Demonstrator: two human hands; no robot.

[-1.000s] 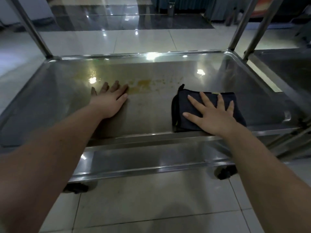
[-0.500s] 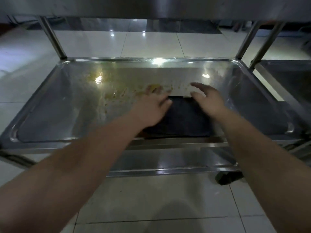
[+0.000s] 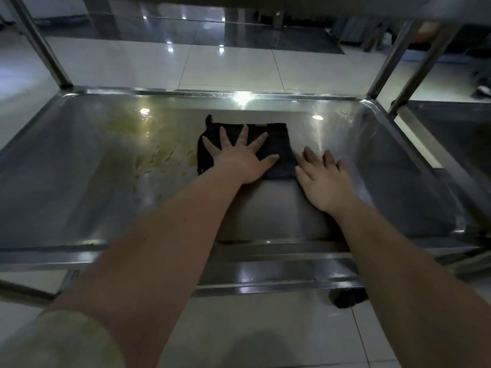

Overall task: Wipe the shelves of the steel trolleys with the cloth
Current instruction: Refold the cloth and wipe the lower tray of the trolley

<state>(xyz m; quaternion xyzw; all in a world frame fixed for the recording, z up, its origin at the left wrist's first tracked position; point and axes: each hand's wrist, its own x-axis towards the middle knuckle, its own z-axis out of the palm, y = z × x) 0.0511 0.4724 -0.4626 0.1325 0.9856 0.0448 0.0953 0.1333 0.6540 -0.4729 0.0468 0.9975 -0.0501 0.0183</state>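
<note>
Left of the cloth (image 3: 281, 140), yellowish stains (image 3: 159, 158) streak the steel shelf (image 3: 66, 187). The dark folded cloth lies flat near the middle of the shelf, a little toward the far rim. The left hand (image 3: 239, 162) presses on the cloth's left part, palm down, fingers straight and spread wide. Just right of the cloth, the right hand (image 3: 324, 181) rests flat on bare steel, fingers straight and slightly apart, its thumb at the cloth's right edge. Further right of the cloth stands a second trolley (image 3: 457, 134). Below, nearer than the cloth, a black wheel (image 3: 348, 297) shows.
</note>
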